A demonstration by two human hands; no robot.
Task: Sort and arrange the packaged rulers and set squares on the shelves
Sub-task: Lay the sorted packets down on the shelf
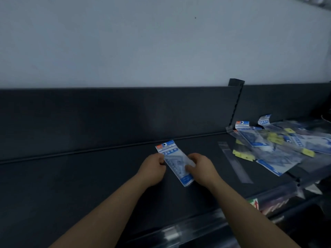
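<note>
Gripping one packaged set square (176, 161) from both sides, the left hand (153, 169) curls its fingers on the left edge and the right hand (201, 169) on the right edge, the pack low at mid dark shelf (71, 178), contact undetermined, with a loose pile of similar packs (279, 145) well apart to the right.

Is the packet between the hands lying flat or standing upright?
Flat, not upright: the packet shows its printed face upward over the shelf, left hand and right hand gripping its sides. Actual contact: cannot tell.
</note>
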